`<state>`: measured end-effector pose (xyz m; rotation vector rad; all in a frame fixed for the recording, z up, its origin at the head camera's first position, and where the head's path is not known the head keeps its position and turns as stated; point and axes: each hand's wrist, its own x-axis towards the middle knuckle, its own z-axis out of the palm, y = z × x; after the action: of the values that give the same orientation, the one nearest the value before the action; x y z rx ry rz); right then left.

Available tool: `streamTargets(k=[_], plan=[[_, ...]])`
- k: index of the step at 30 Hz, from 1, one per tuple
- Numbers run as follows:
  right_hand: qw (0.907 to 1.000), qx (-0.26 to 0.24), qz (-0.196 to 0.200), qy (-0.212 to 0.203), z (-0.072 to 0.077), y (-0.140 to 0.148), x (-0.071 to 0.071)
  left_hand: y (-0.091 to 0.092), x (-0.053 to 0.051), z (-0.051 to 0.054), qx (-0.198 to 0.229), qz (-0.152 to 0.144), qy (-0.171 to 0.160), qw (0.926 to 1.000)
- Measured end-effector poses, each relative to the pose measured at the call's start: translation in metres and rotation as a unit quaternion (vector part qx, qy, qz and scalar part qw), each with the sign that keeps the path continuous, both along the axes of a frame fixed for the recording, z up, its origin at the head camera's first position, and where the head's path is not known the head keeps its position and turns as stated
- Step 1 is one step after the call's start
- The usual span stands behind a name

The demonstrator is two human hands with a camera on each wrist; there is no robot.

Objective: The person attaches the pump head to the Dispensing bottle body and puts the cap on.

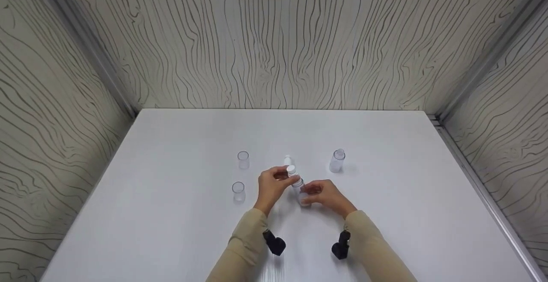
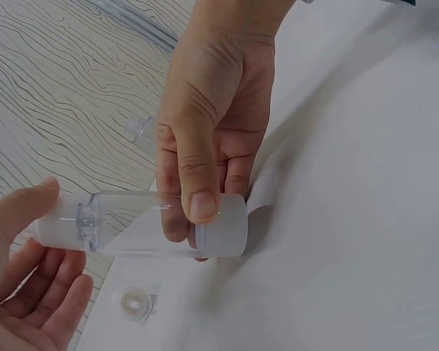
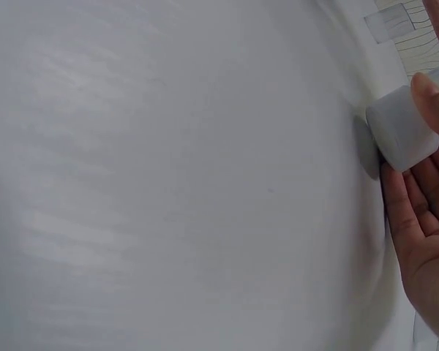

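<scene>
A clear bottle [image 2: 143,223] with a frosted white base [image 3: 402,131] is between my two hands, just above or on the table. My left hand [image 1: 274,184] pinches the white cap [image 1: 291,169] at the bottle's neck end between thumb and fingers. Around the lower part of the bottle, my right hand [image 1: 324,195] grips with its thumb on one side and its fingers on the other. Just behind my left hand stands a small white piece [image 1: 287,160], partly hidden by it.
To the left are two clear cups [image 1: 243,161] [image 1: 239,192], one behind the other. A second clear bottle [image 1: 337,162] without a white top stands at the right. The white table [image 1: 171,230] is bounded by wood-patterned panels [image 1: 265,42] at the back and sides.
</scene>
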<state>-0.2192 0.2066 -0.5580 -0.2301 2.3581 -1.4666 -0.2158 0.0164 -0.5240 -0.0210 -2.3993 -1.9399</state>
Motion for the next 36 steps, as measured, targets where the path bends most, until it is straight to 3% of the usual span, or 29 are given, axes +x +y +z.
streamTargets(k=[10,22,27,36], plan=[[0.9999,-0.01,0.005,0.0,0.0042,0.0004,0.0013,-0.0007,0.0006,0.0028,0.012,-0.021,-0.006,0.9997],[0.9999,-0.004,0.003,-0.01,0.0036,-0.0003,0.0006,-0.0012,-0.0003,-0.0011,0.005,-0.046,0.011,0.9989],[0.9999,0.0,0.0,-0.01,0.0032,-0.0002,-0.0002,-0.0017,0.0,-0.0009,0.008,-0.052,0.0,0.9986],[0.9999,-0.001,0.012,-0.001,0.0025,0.0015,0.0001,0.0003,0.0017,-0.0016,0.005,-0.004,-0.006,1.0]])
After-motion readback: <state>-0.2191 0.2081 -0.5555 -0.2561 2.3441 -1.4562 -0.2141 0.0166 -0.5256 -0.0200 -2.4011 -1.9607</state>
